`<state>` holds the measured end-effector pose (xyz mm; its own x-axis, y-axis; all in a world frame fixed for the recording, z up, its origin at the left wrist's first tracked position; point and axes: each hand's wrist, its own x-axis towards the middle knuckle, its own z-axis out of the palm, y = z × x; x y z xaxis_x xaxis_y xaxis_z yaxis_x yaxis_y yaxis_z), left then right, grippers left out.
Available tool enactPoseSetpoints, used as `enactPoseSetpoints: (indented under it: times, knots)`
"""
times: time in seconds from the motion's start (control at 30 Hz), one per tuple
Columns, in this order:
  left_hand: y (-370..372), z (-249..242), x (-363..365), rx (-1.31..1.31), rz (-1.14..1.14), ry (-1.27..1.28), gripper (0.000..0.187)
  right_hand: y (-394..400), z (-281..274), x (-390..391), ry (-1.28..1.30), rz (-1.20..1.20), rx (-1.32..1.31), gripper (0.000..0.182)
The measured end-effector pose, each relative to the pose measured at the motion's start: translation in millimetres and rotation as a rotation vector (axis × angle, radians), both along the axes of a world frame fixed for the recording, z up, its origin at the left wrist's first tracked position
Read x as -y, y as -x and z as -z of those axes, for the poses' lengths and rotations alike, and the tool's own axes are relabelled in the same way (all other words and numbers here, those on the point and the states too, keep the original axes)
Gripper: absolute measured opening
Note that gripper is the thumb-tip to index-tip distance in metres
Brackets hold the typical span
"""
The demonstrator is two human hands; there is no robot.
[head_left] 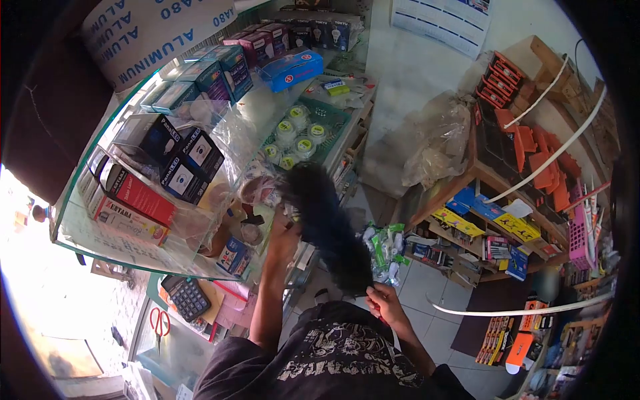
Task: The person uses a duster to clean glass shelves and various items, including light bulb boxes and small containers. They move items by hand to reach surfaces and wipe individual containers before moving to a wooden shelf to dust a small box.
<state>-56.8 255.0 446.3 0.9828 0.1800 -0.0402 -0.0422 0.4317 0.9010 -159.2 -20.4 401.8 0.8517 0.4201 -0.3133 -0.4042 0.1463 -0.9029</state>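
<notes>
A black fluffy feather duster (330,230) stretches from near my body up toward the glass counter. My right hand (387,305) is wrapped around its handle, a bit of red showing below the fingers. My left hand (285,233) is at the counter's inner edge, its fingers curled and partly covered by the duster's feathers; what they hold I cannot tell. Just beyond it lie a plastic-wrapped container (259,189) and clear plastic bags. A blue ABC box (235,257) stands to the left of my left forearm.
On the glass counter (193,268) are PanaLED boxes (183,157), a red-and-white Mentama box (137,203), a blue box (291,69) and a green tray (337,127) with several round packs. A calculator (185,297) and scissors (159,325) lie below. Wooden shelves (437,200) and white cables (560,150) are at right.
</notes>
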Motion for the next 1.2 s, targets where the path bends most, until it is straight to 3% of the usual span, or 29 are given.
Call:
enactPoseSetpoints:
  times: [0.23, 0.33, 0.37, 0.53, 0.57, 0.63, 0.73, 0.83, 0.87, 0.93, 1.03, 1.2]
  knots:
    - [10, -1, 16, 0.116, -0.017, -0.136, 0.054, -5, -2, 8, -0.081, -0.022, -0.141, 0.031]
    - [-2, 63, 4, 0.096, 0.108, -0.12, 0.052, -10, -2, 9, -0.11, -0.017, -0.122, 0.03]
    - [-2, 57, 1, 0.096, 0.109, -0.121, 0.052, -9, -2, 10, -0.097, -0.035, -0.133, 0.03]
    - [0, -9, 7, 0.044, -0.08, 0.358, 0.049, 0, 6, 18, -0.081, -0.113, -0.182, 0.028]
    - [1, -4, 9, 0.044, -0.089, 0.359, 0.049, 1, 5, 17, -0.098, -0.101, -0.209, 0.028]
    - [4, 18, 13, 0.133, 0.048, 0.545, 0.029, 1, 3, 12, -0.117, -0.089, -0.24, 0.028]
    - [3, 42, 19, 0.169, 0.019, 0.632, 0.044, -6, -2, 3, -0.19, -0.04, -0.211, 0.029]
    - [-8, 64, 6, 0.396, 0.165, 0.81, 0.034, -7, 0, 3, -0.198, -0.05, -0.204, 0.029]
    - [-7, 42, 8, 0.4, 0.16, 0.81, 0.034, -3, 2, 7, -0.163, -0.071, -0.227, 0.029]
    - [2, -20, 15, 0.011, -0.132, 0.502, 0.023, 3, 8, 15, -0.124, -0.103, -0.251, 0.03]
    - [2, 41, 10, 0.009, -0.009, 0.6, 0.019, 5, 15, 20, -0.086, -0.133, -0.235, 0.025]
    - [17, 46, 31, -0.03, -0.015, 0.639, 0.016, 1, 7, 10, -0.214, -0.085, -0.259, 0.025]
